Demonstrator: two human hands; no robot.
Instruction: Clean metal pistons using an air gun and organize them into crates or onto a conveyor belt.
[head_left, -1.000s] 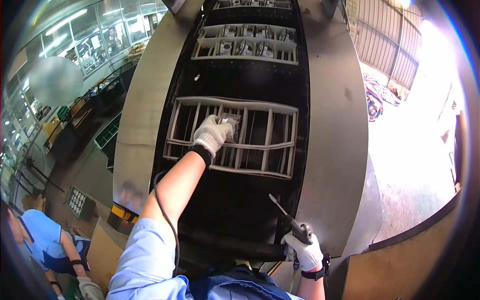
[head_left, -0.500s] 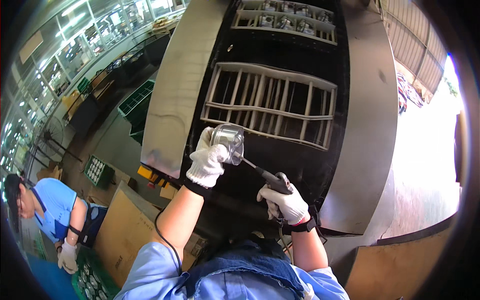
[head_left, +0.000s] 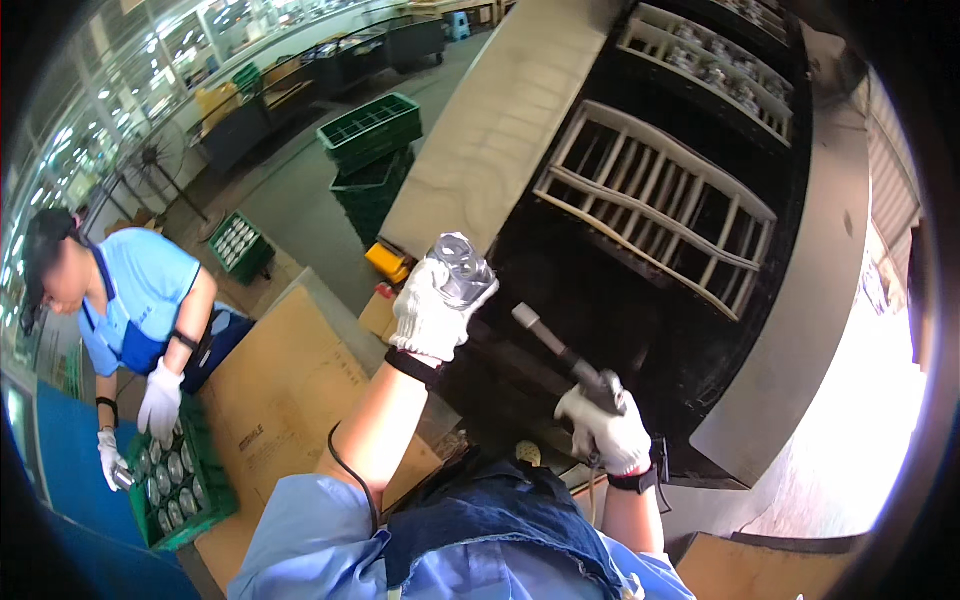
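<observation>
My white-gloved left hand point(head_left: 428, 315) is closed around a shiny metal piston point(head_left: 463, 270), its hollow, shaped side facing up. In my gloved right hand point(head_left: 608, 430) is an air blow gun point(head_left: 560, 350), gripped at the handle, with a hose running down past the wrist. The gun's pale tip points toward the piston but stays apart from it. Beyond both hands, a barred rack point(head_left: 655, 222) lies on a black conveyor belt point(head_left: 530, 262); no pistons show in it.
Farther along the belt, another rack point(head_left: 705, 75) holds several metal parts. Metal side panels point(head_left: 465, 165) flank the belt. At left, a co-worker point(head_left: 150, 290) in gloves handles parts in a green crate point(head_left: 215, 500). Cardboard point(head_left: 290, 400) and stacked green crates point(head_left: 370, 135) stand nearby.
The view has swung left. The piston has been turned in my left hand, and the blow gun's tip has drawn away from it. The co-worker's hand now holds a part at the crate.
</observation>
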